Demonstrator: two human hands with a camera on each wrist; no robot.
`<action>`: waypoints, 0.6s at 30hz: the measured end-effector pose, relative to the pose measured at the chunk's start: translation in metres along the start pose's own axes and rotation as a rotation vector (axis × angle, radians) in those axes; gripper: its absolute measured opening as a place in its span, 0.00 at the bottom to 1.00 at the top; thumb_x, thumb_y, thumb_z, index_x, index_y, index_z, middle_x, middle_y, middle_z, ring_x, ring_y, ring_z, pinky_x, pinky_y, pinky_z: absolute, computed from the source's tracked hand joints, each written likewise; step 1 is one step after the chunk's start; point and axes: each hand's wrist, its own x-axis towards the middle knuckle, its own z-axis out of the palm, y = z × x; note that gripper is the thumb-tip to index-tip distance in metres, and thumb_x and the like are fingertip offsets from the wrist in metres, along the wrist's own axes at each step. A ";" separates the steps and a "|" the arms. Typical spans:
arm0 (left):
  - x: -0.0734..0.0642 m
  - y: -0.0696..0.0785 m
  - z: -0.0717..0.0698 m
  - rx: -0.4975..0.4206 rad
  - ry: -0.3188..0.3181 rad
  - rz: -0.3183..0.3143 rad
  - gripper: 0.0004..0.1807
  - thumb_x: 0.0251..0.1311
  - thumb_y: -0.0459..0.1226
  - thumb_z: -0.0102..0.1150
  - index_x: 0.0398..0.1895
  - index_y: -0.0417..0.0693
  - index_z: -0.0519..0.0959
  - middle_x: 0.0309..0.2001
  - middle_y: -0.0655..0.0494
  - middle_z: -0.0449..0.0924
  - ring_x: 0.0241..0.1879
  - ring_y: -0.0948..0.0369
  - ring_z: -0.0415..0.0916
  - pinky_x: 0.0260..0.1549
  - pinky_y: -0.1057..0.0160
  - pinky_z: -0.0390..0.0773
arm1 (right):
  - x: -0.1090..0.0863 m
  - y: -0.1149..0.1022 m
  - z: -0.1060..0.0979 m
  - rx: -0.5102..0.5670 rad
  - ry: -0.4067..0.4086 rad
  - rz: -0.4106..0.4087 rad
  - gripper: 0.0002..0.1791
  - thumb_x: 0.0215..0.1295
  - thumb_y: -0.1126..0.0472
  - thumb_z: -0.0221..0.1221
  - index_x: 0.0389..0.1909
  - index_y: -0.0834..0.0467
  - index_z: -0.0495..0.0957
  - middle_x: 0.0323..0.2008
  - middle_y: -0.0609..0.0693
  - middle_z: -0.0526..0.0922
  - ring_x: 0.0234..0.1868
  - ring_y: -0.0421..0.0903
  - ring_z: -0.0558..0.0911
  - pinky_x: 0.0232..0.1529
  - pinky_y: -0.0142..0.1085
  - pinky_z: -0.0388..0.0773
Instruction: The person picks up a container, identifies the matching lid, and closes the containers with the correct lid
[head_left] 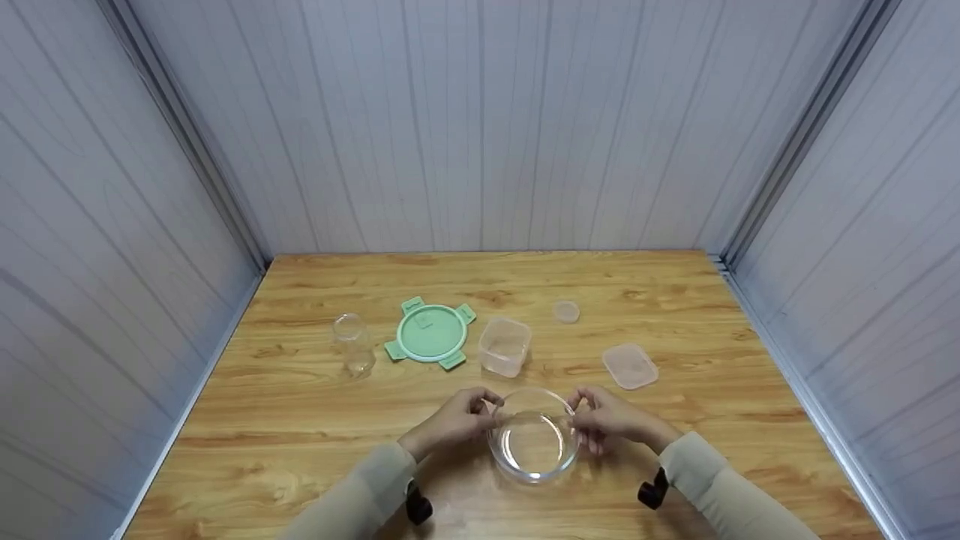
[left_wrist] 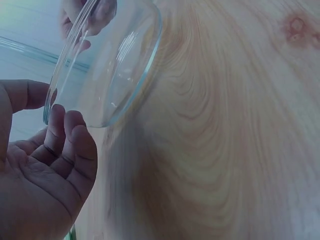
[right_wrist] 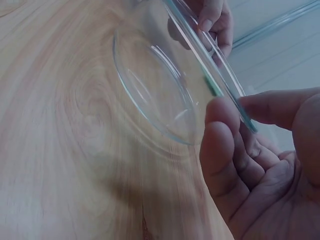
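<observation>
A round clear glass bowl [head_left: 534, 474] is at the front middle of the table, between both hands. My left hand [head_left: 459, 420] pinches the bowl's rim on its left side, thumb inside and fingers outside. On the opposite side my right hand [head_left: 613, 417] pinches the rim in the same way. Both wrist views show the glass bowl [left_wrist: 131, 75] by its rim and curved wall. Whether its base touches the wood or sits slightly above it, I cannot tell.
Behind the bowl are a square clear plastic container [head_left: 504, 352] and a green round lid [head_left: 433, 333] with flaps. A clear glass jar [head_left: 355, 346] stands at left. Toward the right lie a square translucent lid [head_left: 630, 367] and a small round lid [head_left: 566, 311]. Pale walls enclose the wooden table [head_left: 300, 435].
</observation>
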 end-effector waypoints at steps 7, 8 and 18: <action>-0.002 0.001 -0.008 0.008 -0.011 -0.038 0.20 0.71 0.33 0.61 0.62 0.33 0.78 0.30 0.57 0.77 0.25 0.61 0.76 0.27 0.65 0.80 | 0.000 0.000 -0.003 0.047 -0.040 0.012 0.10 0.77 0.67 0.59 0.49 0.63 0.67 0.24 0.47 0.85 0.18 0.36 0.81 0.20 0.29 0.81; -0.002 0.001 -0.010 0.007 -0.010 -0.045 0.20 0.71 0.33 0.61 0.62 0.33 0.78 0.30 0.56 0.77 0.25 0.60 0.77 0.26 0.65 0.81 | 0.000 0.000 -0.003 0.049 -0.041 0.014 0.10 0.77 0.67 0.58 0.49 0.63 0.67 0.24 0.47 0.85 0.18 0.36 0.81 0.20 0.29 0.81; -0.001 0.004 -0.027 0.070 0.041 -0.007 0.23 0.72 0.35 0.63 0.64 0.29 0.76 0.30 0.57 0.77 0.27 0.59 0.76 0.28 0.64 0.77 | 0.003 0.002 -0.002 0.046 -0.032 0.014 0.10 0.76 0.69 0.59 0.47 0.63 0.66 0.21 0.46 0.83 0.17 0.35 0.81 0.19 0.29 0.81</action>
